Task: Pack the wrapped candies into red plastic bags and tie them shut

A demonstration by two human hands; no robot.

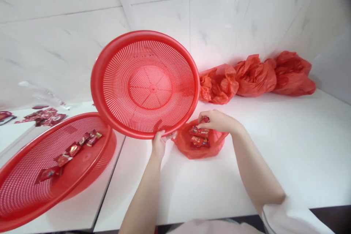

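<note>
My left hand (159, 142) grips the lower rim of a red plastic colander (152, 87), which is tipped up so that its bare inside faces me. Just right of it, my right hand (215, 120) is over an opened red plastic bag (200, 153), with its fingers closed on a small red packet (204, 119). Several red wrapped packets (199, 140) lie inside that bag. A second, larger red colander (105, 164) stands at the left, with a row of small red and gold wrapped packets (73, 149) in it.
Three bunched red plastic bags (255, 76) stand along the tiled wall at the back right. Red packets (45, 116) and clear plastic (41, 93) lie at the far left. A dark seam (109, 182) divides the white tabletops.
</note>
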